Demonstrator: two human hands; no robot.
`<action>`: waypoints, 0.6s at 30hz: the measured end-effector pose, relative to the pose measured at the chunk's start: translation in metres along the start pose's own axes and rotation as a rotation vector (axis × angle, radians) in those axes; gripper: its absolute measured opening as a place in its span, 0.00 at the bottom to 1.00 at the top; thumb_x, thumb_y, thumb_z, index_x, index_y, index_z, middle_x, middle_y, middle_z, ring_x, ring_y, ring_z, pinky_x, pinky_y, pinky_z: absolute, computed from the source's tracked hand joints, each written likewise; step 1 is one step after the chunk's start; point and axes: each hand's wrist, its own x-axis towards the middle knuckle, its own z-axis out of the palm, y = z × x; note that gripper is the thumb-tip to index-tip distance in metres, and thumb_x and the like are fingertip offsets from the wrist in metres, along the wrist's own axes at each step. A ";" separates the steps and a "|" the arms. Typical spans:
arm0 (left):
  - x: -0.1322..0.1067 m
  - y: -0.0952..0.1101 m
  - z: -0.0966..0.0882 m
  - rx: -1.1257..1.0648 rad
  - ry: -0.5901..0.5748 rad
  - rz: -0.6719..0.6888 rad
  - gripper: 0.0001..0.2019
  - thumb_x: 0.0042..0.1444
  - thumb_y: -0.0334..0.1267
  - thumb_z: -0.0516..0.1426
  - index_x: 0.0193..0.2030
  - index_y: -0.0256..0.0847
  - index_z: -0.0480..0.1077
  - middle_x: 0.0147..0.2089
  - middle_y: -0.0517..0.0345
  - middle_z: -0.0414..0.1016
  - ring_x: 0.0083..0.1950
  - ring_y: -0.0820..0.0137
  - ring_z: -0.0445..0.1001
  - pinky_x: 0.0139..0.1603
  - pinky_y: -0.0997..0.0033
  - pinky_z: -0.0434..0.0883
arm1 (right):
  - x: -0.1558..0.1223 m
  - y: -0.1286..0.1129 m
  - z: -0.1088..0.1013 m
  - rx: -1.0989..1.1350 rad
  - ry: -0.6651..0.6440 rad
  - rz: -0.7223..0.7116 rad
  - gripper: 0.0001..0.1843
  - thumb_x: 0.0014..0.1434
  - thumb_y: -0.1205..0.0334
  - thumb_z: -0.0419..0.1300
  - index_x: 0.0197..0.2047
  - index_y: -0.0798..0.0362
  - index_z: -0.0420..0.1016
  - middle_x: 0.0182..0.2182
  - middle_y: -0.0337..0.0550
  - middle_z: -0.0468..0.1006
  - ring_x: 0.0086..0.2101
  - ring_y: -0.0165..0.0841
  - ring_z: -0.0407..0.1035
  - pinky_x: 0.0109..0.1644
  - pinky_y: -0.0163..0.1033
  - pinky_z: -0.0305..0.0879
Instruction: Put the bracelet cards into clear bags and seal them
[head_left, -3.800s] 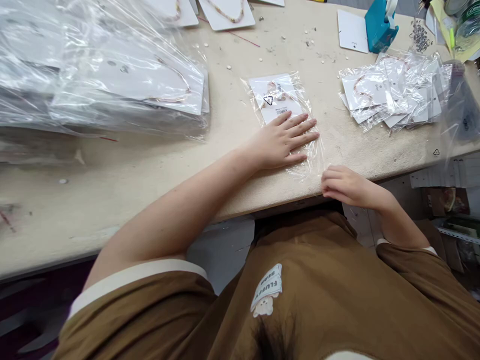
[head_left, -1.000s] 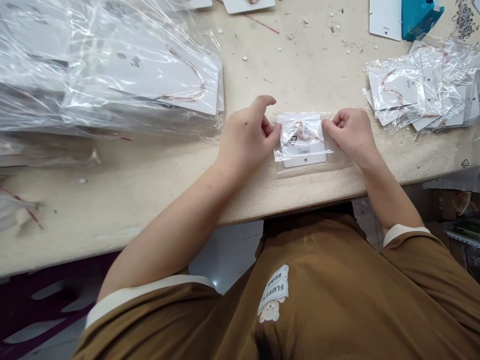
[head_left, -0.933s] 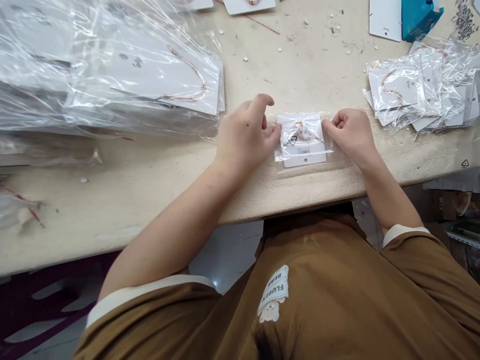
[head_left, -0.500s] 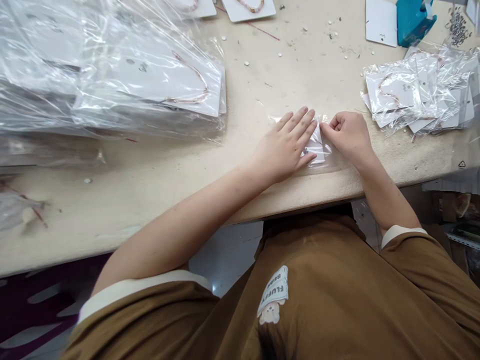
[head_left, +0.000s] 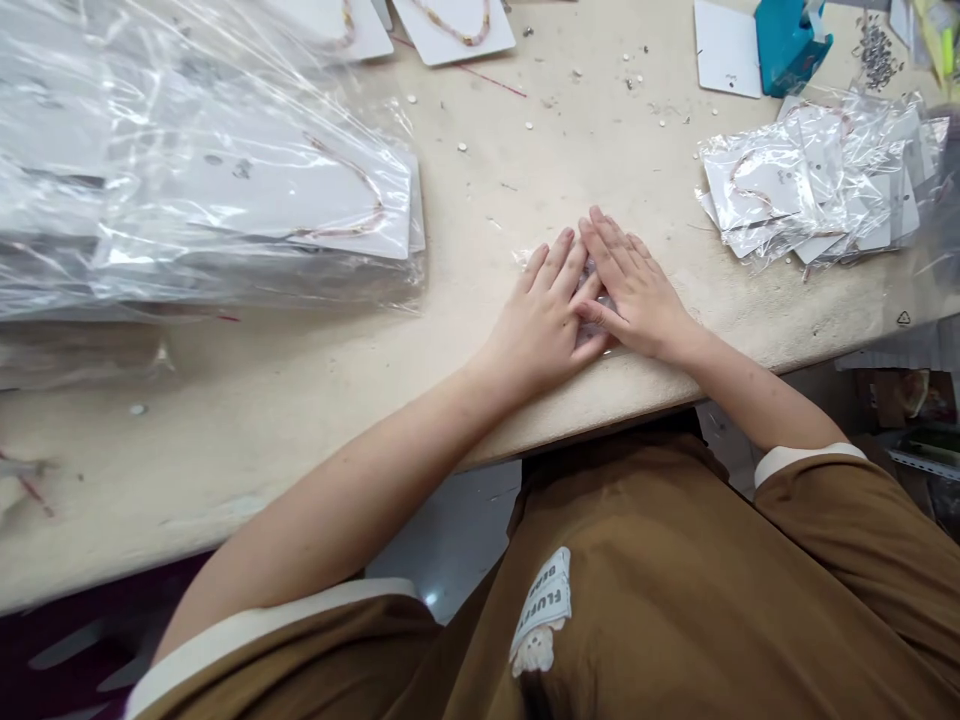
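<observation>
Plastic bag (head_left: 589,272) | under my hands, near edge of table (head_left: 480,180) | left hand (head_left: 544,315) open, flat on it | right hand (head_left: 637,290) open, flat on it | bagged cards: left stack (head_left: 225,190), right stack (head_left: 795,180)

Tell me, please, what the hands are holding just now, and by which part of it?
Nothing is gripped: the left hand and right hand lie flat on a small clear plastic bag.

The bench top (head_left: 300,430) is pale and matt, rough with wear — the bags (head_left: 225,200) are thin, glossy clear plastic, crinkled over smooth white paper cards (head_left: 720,62) — and the sleeve (head_left: 840,530) is plain, matt brown cloth.
</observation>
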 end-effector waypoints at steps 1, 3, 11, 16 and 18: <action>0.000 0.000 0.000 -0.004 0.006 -0.002 0.38 0.65 0.51 0.56 0.77 0.40 0.50 0.80 0.43 0.44 0.80 0.47 0.45 0.78 0.44 0.46 | 0.001 0.002 0.004 -0.015 -0.028 0.001 0.43 0.68 0.32 0.41 0.77 0.46 0.41 0.77 0.47 0.46 0.75 0.46 0.39 0.77 0.60 0.39; 0.001 0.001 -0.003 -0.003 -0.002 -0.021 0.38 0.64 0.51 0.56 0.76 0.42 0.51 0.80 0.45 0.43 0.80 0.47 0.45 0.78 0.44 0.47 | 0.003 0.006 0.008 -0.038 -0.053 0.008 0.46 0.68 0.30 0.39 0.78 0.50 0.37 0.78 0.48 0.41 0.76 0.45 0.36 0.78 0.57 0.36; -0.032 -0.005 -0.026 0.139 -0.078 -0.248 0.41 0.67 0.59 0.47 0.79 0.39 0.42 0.80 0.44 0.43 0.80 0.50 0.45 0.78 0.44 0.45 | 0.009 0.010 0.016 0.037 -0.085 0.034 0.52 0.66 0.28 0.42 0.78 0.58 0.35 0.78 0.51 0.36 0.76 0.43 0.31 0.80 0.52 0.30; -0.045 -0.008 -0.034 0.230 0.127 -0.017 0.38 0.67 0.57 0.53 0.78 0.44 0.47 0.77 0.40 0.53 0.76 0.43 0.55 0.72 0.40 0.58 | -0.002 0.004 0.004 0.125 0.182 0.012 0.38 0.71 0.38 0.45 0.74 0.52 0.50 0.77 0.44 0.47 0.76 0.36 0.37 0.80 0.52 0.32; -0.036 0.000 -0.034 0.280 0.152 0.205 0.34 0.65 0.52 0.60 0.73 0.43 0.57 0.71 0.39 0.65 0.70 0.46 0.67 0.65 0.48 0.69 | -0.016 0.006 -0.007 0.110 0.436 0.000 0.27 0.73 0.46 0.44 0.67 0.51 0.61 0.74 0.44 0.57 0.74 0.34 0.46 0.80 0.52 0.32</action>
